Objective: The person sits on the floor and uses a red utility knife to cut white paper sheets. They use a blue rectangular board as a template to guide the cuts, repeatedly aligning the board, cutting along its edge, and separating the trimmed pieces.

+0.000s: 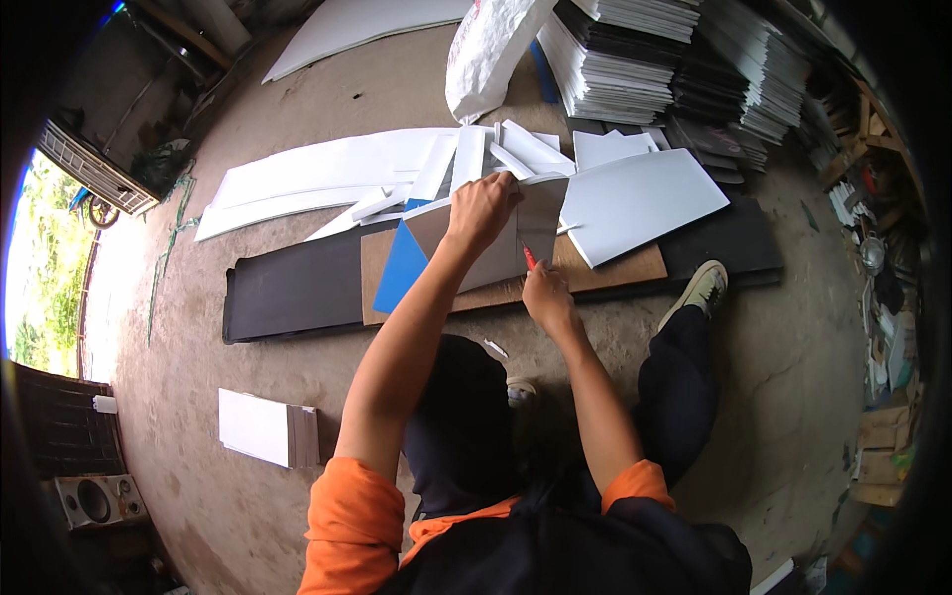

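Note:
My left hand [484, 210] is closed on the top edge of a greyish board [491, 263], which it holds tilted up. In my right hand [548, 293] is a red-handled cutter [530, 260], its tip against or very near the board's face. A blue triangular surface [399, 273] shows at the board's left side. Underneath lies a brown board [620, 266] on a long black slab [293, 283]. Close by on the right, a white sheet [645, 203] rests at an angle.
White strips and offcuts [466, 159] lie beyond my hands, beside long white sheets [317, 169]. A white sack [486, 74] and tall stacks of boards [615, 64] stand at the back. A small stack of white pieces [260, 426] sits on the floor at left, near a speaker [97, 501].

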A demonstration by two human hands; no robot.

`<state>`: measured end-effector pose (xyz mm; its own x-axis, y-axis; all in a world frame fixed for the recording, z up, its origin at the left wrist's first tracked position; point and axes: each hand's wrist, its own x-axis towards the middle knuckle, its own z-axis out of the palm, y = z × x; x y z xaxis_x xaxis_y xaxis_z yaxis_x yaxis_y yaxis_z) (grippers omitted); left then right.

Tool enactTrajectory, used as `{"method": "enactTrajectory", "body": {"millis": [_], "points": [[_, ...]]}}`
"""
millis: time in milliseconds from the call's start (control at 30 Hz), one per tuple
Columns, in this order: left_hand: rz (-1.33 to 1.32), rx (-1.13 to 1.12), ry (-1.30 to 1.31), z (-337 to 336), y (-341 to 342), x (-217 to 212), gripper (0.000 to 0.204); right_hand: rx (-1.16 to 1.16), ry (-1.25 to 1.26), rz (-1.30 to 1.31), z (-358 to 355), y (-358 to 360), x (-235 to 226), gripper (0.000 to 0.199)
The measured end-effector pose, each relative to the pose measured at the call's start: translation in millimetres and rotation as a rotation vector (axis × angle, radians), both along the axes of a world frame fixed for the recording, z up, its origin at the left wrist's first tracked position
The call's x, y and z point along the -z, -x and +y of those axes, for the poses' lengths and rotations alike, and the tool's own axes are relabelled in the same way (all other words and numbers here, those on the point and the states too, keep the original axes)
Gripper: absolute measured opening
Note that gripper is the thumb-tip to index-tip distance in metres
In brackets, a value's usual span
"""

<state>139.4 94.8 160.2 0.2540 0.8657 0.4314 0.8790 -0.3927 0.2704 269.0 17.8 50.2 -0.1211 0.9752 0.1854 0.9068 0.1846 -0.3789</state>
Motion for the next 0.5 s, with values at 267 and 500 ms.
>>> {"method": "enactTrajectory", "body": {"millis": [267,500], "points": [[0.05,0.071,0.031,1.5,4.8,5.4,0.028,0.137,0.454,0.05,-2.0,3.1,39.8,0.023],[0.085,0.0,0.029,3.9,5.2,7.8,0.028,0.108,0.433,0.032,-1.3,8.5,61.8,0.018]]}}
